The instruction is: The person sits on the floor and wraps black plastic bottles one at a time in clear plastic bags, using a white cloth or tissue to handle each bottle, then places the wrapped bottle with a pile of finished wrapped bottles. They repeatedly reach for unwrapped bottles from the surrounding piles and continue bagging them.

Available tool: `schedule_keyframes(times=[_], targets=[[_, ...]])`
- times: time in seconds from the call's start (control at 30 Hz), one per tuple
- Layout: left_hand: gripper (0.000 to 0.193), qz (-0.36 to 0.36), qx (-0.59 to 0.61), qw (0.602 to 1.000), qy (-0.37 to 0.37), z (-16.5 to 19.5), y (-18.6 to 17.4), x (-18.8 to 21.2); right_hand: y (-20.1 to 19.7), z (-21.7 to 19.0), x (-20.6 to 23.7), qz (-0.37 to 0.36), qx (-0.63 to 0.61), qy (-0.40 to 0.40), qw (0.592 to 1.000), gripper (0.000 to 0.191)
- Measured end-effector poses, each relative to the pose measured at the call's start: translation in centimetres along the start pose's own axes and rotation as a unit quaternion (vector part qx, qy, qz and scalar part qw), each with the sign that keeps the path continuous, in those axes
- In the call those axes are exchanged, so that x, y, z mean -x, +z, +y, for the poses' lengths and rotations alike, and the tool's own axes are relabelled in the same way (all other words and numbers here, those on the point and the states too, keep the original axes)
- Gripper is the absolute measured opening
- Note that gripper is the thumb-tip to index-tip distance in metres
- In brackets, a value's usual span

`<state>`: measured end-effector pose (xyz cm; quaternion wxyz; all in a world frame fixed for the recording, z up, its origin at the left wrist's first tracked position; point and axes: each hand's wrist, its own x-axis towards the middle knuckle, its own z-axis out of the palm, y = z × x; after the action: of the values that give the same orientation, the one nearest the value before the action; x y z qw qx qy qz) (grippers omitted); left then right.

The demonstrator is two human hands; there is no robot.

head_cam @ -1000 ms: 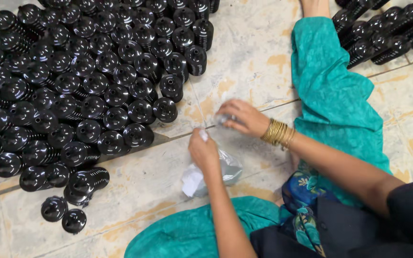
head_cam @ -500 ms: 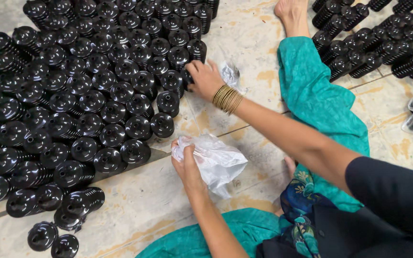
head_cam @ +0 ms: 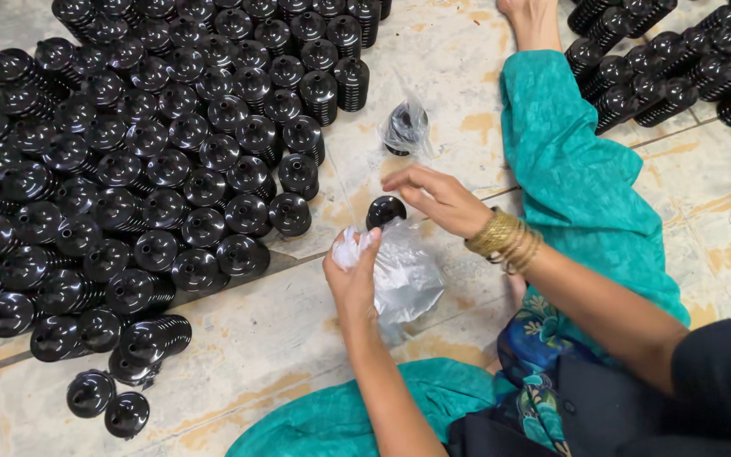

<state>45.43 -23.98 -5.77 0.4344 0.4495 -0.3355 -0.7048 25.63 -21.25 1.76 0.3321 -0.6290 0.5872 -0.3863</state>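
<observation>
1. The left hand (head_cam: 353, 283) is clenched on the gathered top of a clear plastic bag (head_cam: 403, 275), thumb and fingers pinching the crumpled film; the bag's body hangs loose to the right of the fist, over the tiled floor (head_cam: 298, 338).
2. The right hand (head_cam: 433, 196) is spread flat just above the bag's mouth, fingers released and pointing left, grasping nothing that can be seen.
3. A black ribbed part (head_cam: 385, 211) sits right at the bag's opening, under the right fingertips and above the left thumb (whether the fingers touch it cannot be told).
4. Gold bangles (head_cam: 505, 241) ring the right wrist.
5. A bagged part (head_cam: 403, 127), already wrapped in clear film, lies on the floor above the right hand, apart from it.
6. The big pile (head_cam: 154, 161) of the same black parts covers the floor to the left, packed upright side by side; a few strays lie near the lower left edge.
7. A second pile (head_cam: 670, 76) fills the top right corner, beyond the leg.
8. A teal-clad leg (head_cam: 577, 186) stretches up the frame between the two piles, the bare foot (head_cam: 530, 21) at the top edge.
</observation>
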Motion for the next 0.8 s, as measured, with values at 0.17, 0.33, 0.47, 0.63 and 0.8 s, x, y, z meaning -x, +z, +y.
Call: schedule_keyframes(times=[0.17, 0.33, 0.47, 0.63, 0.8], targets=[[0.034, -0.023, -0.005, 1.000, -0.015, 0.8, 1.3, 0.9, 1.0, -0.5, 2.7, -0.061, -0.034, 0.037, 0.997, 0.031], [0.023, -0.073, -0.009, 0.997, 0.039, 0.8, 0.5, 0.8, 2.1, 0.9, 3.0, 0.006, -0.128, 0.158, 0.979, 0.021], [0.021, -0.072, -0.014, 0.996, 0.047, 0.3, 0.0, 0.3, 1.8, 0.9, 3.1, 0.011, -0.116, 0.038, 0.993, 0.021], [0.024, -0.070, -0.026, 0.997, 0.032, 0.3, 0.3, 0.0, 2.1, 0.3, 2.9, 0.008, -0.011, -0.013, 1.000, 0.015], [0.020, -0.077, -0.021, 0.996, 0.039, 1.0, 0.4, 0.6, 2.6, -0.3, 2.9, 0.007, -0.014, 0.033, 0.999, 0.016]])
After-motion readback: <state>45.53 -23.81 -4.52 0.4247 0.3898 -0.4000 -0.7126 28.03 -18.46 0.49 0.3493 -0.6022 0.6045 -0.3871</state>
